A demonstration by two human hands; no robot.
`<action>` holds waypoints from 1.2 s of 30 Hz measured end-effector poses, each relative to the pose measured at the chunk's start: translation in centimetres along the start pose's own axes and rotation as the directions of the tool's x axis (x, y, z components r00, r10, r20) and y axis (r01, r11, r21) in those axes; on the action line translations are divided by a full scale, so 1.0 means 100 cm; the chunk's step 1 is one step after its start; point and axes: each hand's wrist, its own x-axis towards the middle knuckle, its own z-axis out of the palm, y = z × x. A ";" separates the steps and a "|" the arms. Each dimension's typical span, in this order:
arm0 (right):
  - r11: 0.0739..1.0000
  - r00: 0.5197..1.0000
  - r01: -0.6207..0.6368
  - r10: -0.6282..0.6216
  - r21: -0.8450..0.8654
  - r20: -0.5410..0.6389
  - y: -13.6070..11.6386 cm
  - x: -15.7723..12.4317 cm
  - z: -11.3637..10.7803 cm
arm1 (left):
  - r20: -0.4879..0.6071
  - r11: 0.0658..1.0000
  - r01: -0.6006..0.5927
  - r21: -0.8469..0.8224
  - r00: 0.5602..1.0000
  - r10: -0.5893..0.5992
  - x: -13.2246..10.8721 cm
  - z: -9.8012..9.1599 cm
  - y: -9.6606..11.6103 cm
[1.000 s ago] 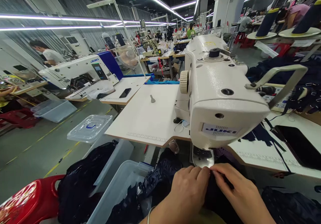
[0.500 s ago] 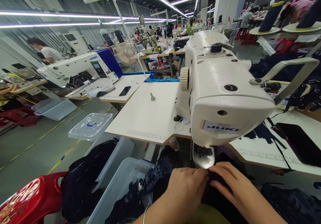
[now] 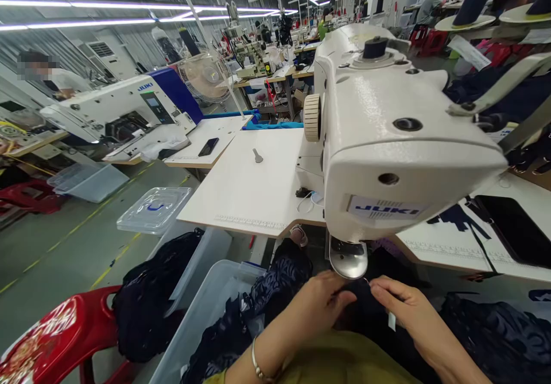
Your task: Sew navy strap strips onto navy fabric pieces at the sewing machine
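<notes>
A white Juki sewing machine [image 3: 379,137] fills the middle of the view, its head hanging over dark navy fabric [image 3: 365,315] at the bottom. My left hand [image 3: 321,303] rests on the fabric just below the machine's metal end, fingers curled and pinching the cloth. My right hand [image 3: 402,306] sits just to its right, fingers pinched on the same fabric, with a small white tag [image 3: 391,321] showing beside it. A thin thread runs between the two hands. A bracelet [image 3: 257,367] circles my left wrist.
A white work table [image 3: 253,192] extends left of the machine. A clear plastic bin [image 3: 215,309] holds more dark fabric [image 3: 275,289]. A red plastic stool [image 3: 55,338] stands bottom left. A black phone [image 3: 510,229] lies on the right. Another Juki machine [image 3: 120,111] and a person stand far left.
My hands have drawn slightly apart and lower, and the small white tag now shows by my right hand. The view has tipped closer to the machine.
</notes>
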 end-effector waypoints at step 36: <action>0.905 0.876 0.416 -0.424 -0.087 -0.231 0.012 -0.014 0.023 | -0.174 0.991 -0.118 0.059 0.977 0.127 -0.009 0.024 0.011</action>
